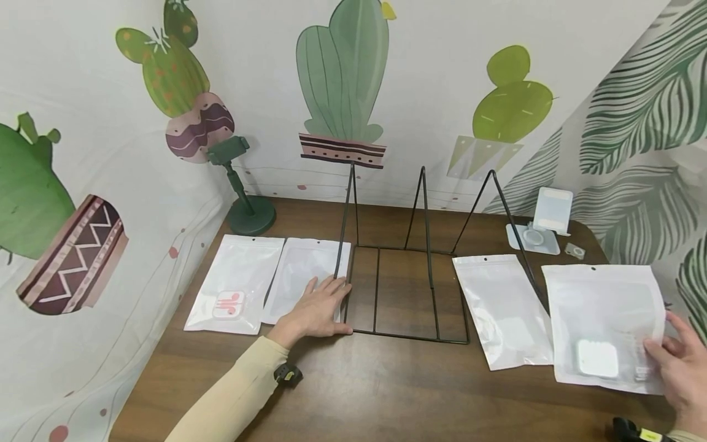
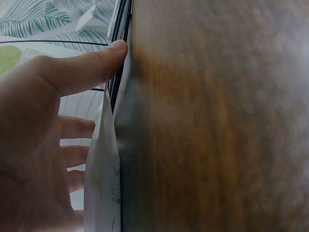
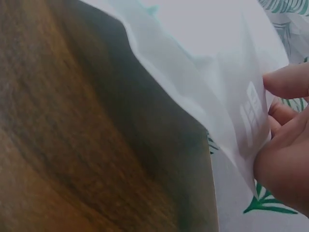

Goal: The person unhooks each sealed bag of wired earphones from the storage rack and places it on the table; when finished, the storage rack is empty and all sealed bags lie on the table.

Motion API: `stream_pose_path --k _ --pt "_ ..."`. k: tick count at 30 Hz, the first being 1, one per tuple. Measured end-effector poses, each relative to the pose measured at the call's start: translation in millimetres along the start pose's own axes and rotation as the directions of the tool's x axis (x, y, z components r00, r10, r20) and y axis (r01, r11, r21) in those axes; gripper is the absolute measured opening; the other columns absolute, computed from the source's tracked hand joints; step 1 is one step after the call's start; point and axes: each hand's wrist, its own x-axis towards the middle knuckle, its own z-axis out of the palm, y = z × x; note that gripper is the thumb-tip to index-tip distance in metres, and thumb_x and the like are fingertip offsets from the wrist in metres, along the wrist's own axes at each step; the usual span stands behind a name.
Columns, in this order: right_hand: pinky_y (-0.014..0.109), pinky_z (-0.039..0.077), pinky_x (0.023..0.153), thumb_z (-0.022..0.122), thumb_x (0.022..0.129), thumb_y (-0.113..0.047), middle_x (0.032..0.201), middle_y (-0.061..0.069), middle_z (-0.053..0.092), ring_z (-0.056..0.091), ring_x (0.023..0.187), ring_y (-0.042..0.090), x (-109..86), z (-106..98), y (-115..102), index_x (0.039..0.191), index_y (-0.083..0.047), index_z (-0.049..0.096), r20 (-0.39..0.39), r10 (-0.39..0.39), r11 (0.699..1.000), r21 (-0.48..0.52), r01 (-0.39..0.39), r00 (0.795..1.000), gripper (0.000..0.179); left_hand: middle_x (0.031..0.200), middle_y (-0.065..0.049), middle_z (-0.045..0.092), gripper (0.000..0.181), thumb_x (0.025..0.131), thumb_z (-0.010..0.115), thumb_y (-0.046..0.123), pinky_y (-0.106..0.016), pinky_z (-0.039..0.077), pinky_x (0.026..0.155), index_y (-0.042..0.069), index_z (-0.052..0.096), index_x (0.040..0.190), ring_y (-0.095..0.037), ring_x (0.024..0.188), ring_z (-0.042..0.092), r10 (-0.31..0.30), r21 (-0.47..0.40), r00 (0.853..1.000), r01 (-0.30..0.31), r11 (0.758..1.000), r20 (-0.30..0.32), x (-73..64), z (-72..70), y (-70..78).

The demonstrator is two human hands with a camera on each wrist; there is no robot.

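My left hand [image 1: 317,307] rests with fingers spread on the lower right of a white zip pouch [image 1: 309,261], at the left side of a black wire rack [image 1: 409,337]. In the left wrist view, its thumb reaches the rack's wires beside the pouch edge [image 2: 102,183]. At far right, my right hand [image 1: 682,362] pinches the right edge of a larger white pouch [image 1: 599,294]; a white rounded-square case [image 1: 596,358] shows at its bottom. The right wrist view shows this pouch [image 3: 193,82] bent and partly raised, its edge between thumb and fingers.
Farthest left lies a pouch [image 1: 243,264] showing pink earphones [image 1: 228,304]. Another white pouch [image 1: 499,307] lies right of the rack. A green stand [image 1: 251,215] is at back left; a light folding stand [image 1: 552,212] and small square item [image 1: 575,250] are at back right.
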Motion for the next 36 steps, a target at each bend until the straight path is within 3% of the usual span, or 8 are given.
stream_pose_path --k 2,7,11,14,18,21,26,36 --pt "0.012 0.039 0.048 0.049 0.096 0.008 0.074 -0.039 0.051 0.049 0.064 -0.014 1.4 1.3 0.5 0.150 -0.042 0.030 -0.003 0.044 0.992 -0.120 -0.044 0.999 0.076 0.158 -0.008 0.030 0.096 0.077 0.070 0.065 -0.059 0.013 0.118 0.012 0.037 0.150 -0.031 0.147 0.022 0.001 -0.003 1.000 -0.001 1.000 0.001 -0.1 0.0 -0.6" --pt "0.019 0.041 0.046 0.047 0.096 0.007 0.070 -0.035 0.046 0.047 0.059 -0.008 4.7 3.6 2.4 0.153 -0.041 0.021 0.024 0.049 0.953 -0.300 -0.040 0.998 0.079 0.158 -0.009 0.030 0.096 0.077 0.070 0.065 -0.059 0.013 0.118 0.012 0.037 0.150 -0.033 0.147 0.023 0.004 -0.012 1.000 -0.004 1.000 0.002 0.3 0.9 -1.7" --pt "0.021 0.040 0.047 0.045 0.097 0.000 0.088 0.011 0.063 0.044 0.060 -0.002 9.0 6.7 2.7 0.157 -0.022 0.013 0.029 0.085 0.862 -0.504 -0.059 0.996 0.072 0.158 -0.009 0.030 0.096 0.077 0.069 0.065 -0.059 0.013 0.118 0.012 0.037 0.150 -0.033 0.147 0.023 0.003 -0.011 1.000 -0.003 1.000 0.001 0.0 0.9 -1.9" --pt "0.027 0.039 0.052 0.045 0.096 -0.002 0.117 0.042 0.046 0.051 0.069 0.017 11.6 10.3 1.9 0.155 -0.008 0.010 0.011 0.128 0.789 -0.607 -0.095 0.992 0.068 0.159 -0.009 0.030 0.096 0.077 0.069 0.065 -0.059 0.013 0.118 0.012 0.037 0.150 -0.031 0.147 0.023 -0.001 -0.003 1.000 0.001 1.000 0.002 0.3 0.4 -1.3" --pt "0.053 0.044 0.074 0.043 0.095 -0.002 0.131 0.042 0.038 0.047 0.101 0.049 12.7 16.5 1.0 0.153 0.000 0.012 -0.020 0.203 0.731 -0.662 -0.165 0.979 0.066 0.158 -0.008 0.030 0.097 0.076 0.069 0.065 -0.059 0.013 0.118 0.012 0.037 0.150 -0.030 0.147 0.023 -0.003 0.003 1.000 0.003 1.000 0.002 0.5 0.1 -0.2" --pt "0.064 0.036 0.089 0.043 0.094 -0.003 0.136 0.041 0.033 0.039 0.115 0.054 11.1 20.5 2.1 0.151 0.005 0.016 -0.039 0.254 0.711 -0.670 -0.214 0.967 0.064 0.158 -0.008 0.031 0.096 0.076 0.069 0.065 -0.059 0.014 0.118 0.012 0.037 0.150 -0.030 0.147 0.023 -0.001 0.006 1.000 0.001 1.000 0.000 0.8 0.0 0.0" --pt "0.062 0.038 0.088 0.044 0.092 -0.005 0.131 0.041 0.038 0.043 0.111 0.052 7.9 23.1 3.4 0.146 0.010 0.025 -0.071 0.268 0.680 -0.692 -0.241 0.961 0.060 0.158 -0.008 0.031 0.097 0.076 0.069 0.066 -0.059 0.014 0.118 0.012 0.037 0.150 -0.030 0.148 0.022 0.001 0.007 1.000 -0.001 1.000 0.002 1.5 -0.2 0.1" --pt "0.062 0.033 0.099 0.047 0.088 -0.011 0.118 0.040 0.048 0.044 0.110 0.054 0.6 24.1 -8.3 0.124 0.016 0.043 -0.077 0.270 0.572 -0.789 -0.224 0.960 0.045 0.159 -0.008 0.030 0.097 0.076 0.070 0.065 -0.058 0.012 0.118 0.012 0.037 0.150 -0.030 0.148 0.021 0.000 0.003 1.000 0.000 1.000 0.008 4.3 -0.3 -0.2"
